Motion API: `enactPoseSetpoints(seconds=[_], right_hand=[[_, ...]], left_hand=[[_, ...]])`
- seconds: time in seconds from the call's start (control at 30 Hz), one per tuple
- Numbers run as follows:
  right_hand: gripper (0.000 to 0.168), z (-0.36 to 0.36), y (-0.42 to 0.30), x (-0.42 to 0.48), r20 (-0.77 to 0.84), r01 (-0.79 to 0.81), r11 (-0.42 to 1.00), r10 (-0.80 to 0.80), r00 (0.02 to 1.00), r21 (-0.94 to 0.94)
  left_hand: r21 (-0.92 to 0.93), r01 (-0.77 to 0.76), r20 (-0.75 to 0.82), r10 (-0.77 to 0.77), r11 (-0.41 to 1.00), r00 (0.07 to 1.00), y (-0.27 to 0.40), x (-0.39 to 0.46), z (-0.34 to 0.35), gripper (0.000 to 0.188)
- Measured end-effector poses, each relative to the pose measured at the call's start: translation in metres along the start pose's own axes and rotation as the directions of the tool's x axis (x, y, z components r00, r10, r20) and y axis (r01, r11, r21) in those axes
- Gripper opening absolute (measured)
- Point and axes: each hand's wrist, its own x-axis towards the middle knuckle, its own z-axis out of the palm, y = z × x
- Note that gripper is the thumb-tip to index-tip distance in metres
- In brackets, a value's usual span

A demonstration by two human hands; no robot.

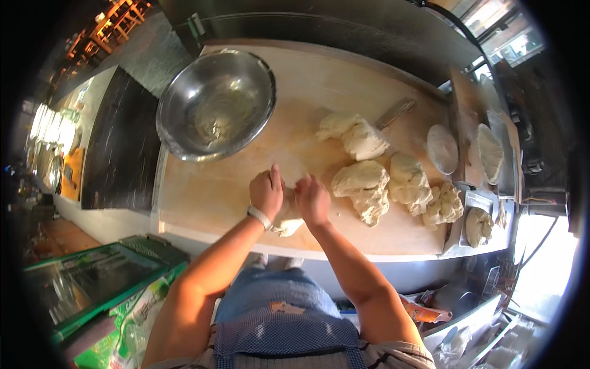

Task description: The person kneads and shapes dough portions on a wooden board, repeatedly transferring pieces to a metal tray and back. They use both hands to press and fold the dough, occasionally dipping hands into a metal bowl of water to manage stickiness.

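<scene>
On the floured wooden work board, a piece of dough lies close to the front edge, partly covered by my wrists and hands. My left hand, with a light band on its wrist, is just above its left side, fingers curled and thumb pointing away from me. Motion blurs my right hand at the dough's right side, its fingers bent. The undersides of both hands are hidden, so a grip on the dough cannot be confirmed. Right of my hands rest several lumps of dough, the nearest one rough and torn at its lower end.
A large steel bowl occupies the board's far left. Behind the dough lumps lies a flat scraper-like tool. A floury round dish is at the right, near a metal tray holding more dough. A dark-topped counter adjoins at left.
</scene>
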Motion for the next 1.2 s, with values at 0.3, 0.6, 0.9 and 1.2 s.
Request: enactPoseSetpoints(seconds=[0.3, 0.6, 0.9, 1.2], right_hand=[[0.024, 0.031, 0.027, -0.081, -0.341, 0.277, 0.942, -0.201, 0.918, 0.191], [0.024, 0.038, 0.038, 0.008, -0.317, 0.102, 0.945, 0.002, 0.949, 0.311], [0.010, 0.040, 0.045, 0.066, -0.266, -0.053, 0.964, 0.124, 0.956, 0.259], [0.034, 0.044, 0.053, 0.097, -0.019, -0.250, 0.968, 0.250, 0.968, -0.035]], left_hand=[[0.333, -0.378, -0.234, 0.464, 0.864, 0.855, -0.045, -0.100, 0.029, 0.034], [0.289, -0.449, -0.118, 0.497, 0.845, 0.860, -0.040, 0.008, 0.055, 0.035], [0.212, -0.330, -0.165, 0.366, 0.920, 0.916, -0.048, 0.065, 0.083, 0.039], [0.520, -0.278, -0.020, 0.338, 0.807, 0.941, -0.031, 0.091, 0.085, 0.034]])
